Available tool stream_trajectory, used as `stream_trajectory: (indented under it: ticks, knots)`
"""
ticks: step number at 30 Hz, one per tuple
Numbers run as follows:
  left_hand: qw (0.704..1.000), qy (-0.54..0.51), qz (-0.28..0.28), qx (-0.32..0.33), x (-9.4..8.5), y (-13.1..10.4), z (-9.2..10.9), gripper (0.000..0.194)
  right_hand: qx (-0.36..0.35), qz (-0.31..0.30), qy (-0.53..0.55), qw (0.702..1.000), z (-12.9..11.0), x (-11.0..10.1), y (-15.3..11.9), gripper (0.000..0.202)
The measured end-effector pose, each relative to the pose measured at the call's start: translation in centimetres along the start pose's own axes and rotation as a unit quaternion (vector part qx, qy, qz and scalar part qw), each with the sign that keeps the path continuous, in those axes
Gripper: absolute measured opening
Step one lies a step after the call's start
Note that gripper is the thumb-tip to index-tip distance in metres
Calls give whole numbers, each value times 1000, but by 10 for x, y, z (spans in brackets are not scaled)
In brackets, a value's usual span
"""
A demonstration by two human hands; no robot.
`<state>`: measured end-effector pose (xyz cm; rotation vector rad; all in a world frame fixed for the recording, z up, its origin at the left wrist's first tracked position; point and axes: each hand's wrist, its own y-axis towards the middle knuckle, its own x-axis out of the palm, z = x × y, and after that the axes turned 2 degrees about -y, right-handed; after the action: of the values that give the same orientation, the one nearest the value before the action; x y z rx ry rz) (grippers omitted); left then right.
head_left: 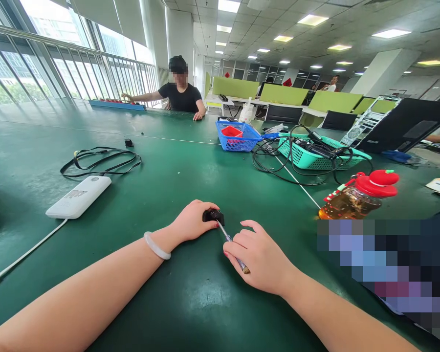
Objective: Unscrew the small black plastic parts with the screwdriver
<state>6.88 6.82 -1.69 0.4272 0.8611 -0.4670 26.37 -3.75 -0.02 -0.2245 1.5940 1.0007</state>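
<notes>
My left hand (194,221), with a pale bangle (157,246) at the wrist, pinches a small black block-shaped part (213,215) against the green tabletop. Its exact kind is too small to make out. Between the thumb and fingers of my right hand (258,254) is a slim screwdriver (229,238) with a metal shaft and a brownish handle end. The screwdriver slants up and left, and its tip meets the near side of the black part.
A white power bank (79,197) with cables lies left. Ahead stand a blue basket (238,142) and a teal basket (308,159) with tangled black cables. A red-lidded bottle (355,198) lies tilted right. Across the table (190,168), a person (181,98) sits by a blue tray (117,105).
</notes>
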Motion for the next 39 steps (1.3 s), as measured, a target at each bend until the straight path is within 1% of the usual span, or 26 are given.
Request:
stream_trajectory:
  ticks: [8, 15, 18, 27, 35, 37, 39]
  knots:
    - [1000, -1, -1, 3, -2, 0, 2, 30, -3, 3, 6, 1000, 0, -1, 0, 18]
    - [1000, 0, 2, 2, 0, 0, 1, 34, -3, 15, 8, 1000, 0, -1, 0, 18]
    - [1000, -1, 3, -3, 0, 0, 1, 35, 1, 11, 9, 1000, 0, 0, -1, 18]
    - [1000, 1, 2, -1, -1, 0, 2, 34, -2, 31, 11, 999, 0, -2, 0, 18]
    - [1000, -2, 1, 3, 0, 0, 1, 32, 7, 26, 14, 1000, 1, 0, 0, 18]
    - [1000, -3, 1, 3, 0, 0, 0, 32, 13, 27, 27, 999, 2, 1, 0, 18]
    - [1000, -3, 3, 6, 1, 0, 0, 32, 31, 34, 63, 997, 4, 1, 0, 18]
